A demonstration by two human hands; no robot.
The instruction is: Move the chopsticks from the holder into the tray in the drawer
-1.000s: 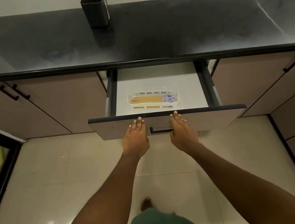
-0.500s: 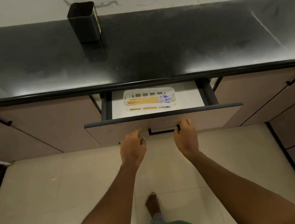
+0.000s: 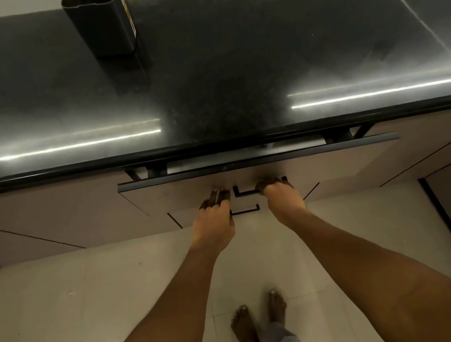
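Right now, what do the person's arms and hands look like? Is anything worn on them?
Both arms are bare up to the picture's edge: no sleeves show. The left hand and right hand wear no gloves, and I see no watch or bracelet at either wrist. The fingertips are too shadowed to tell about rings.

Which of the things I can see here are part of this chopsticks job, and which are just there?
Part of the job:
holder, black, on the countertop
drawer, nearly shut; tray and chopsticks out of sight
left hand and right hand, pressed on the drawer front

Just there:
neighbouring cabinet doors
tiled floor
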